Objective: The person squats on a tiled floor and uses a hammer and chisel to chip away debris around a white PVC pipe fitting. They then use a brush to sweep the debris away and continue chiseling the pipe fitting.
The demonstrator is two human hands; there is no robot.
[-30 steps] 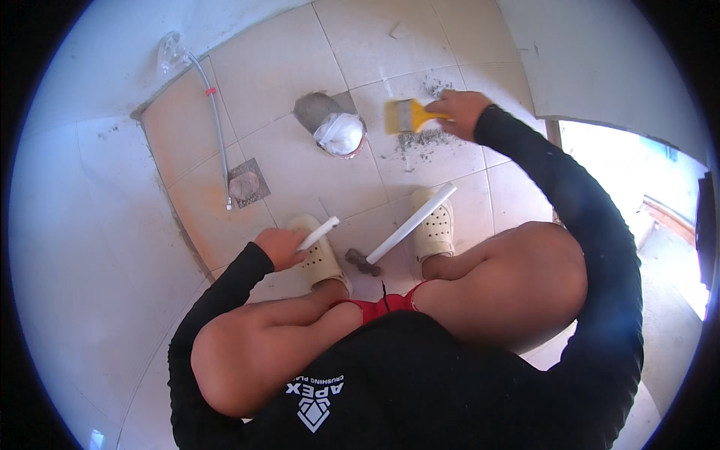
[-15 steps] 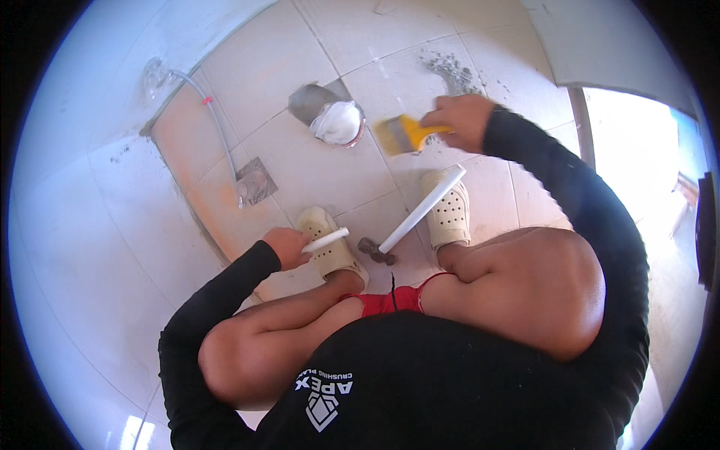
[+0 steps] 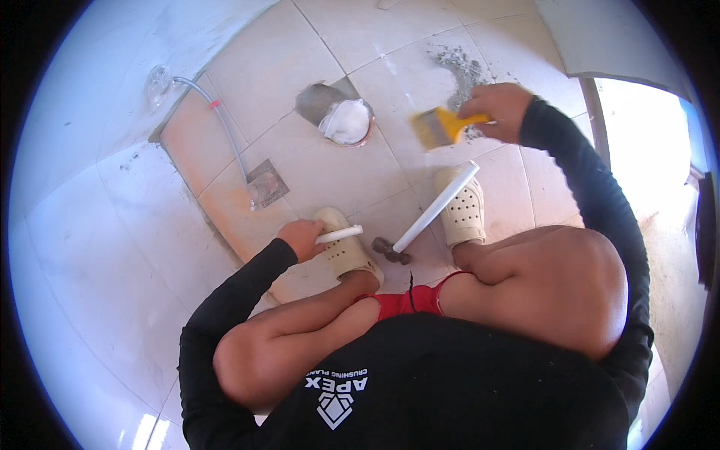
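Note:
In my right hand (image 3: 501, 111) is a flat paintbrush (image 3: 452, 124) with a yellow handle. Its blurred bristles point left, just over the floor tiles and near a patch of grey debris (image 3: 459, 69). My left hand (image 3: 301, 238) is closed around a white rod-like piece (image 3: 341, 234), whose far end is hidden in the fist; its kind does not show. Between my feet lies a hammer (image 3: 433, 211), its dark head near me and its white handle slanting up toward the right clog (image 3: 460, 202). The left clog (image 3: 341, 247) is beside my left hand.
A round floor opening (image 3: 347, 122) holds white crumpled material, with a dark grey patch next to it. Left of it are a square floor drain (image 3: 268, 184) and a thin flexible hose (image 3: 227, 127) running down from the wall. A pale panel (image 3: 626, 41) borders the upper right.
The brush and my right hand have moved to the right over the tiles, toward the debris. My left hand keeps its hold, and the whole view has shifted slightly.

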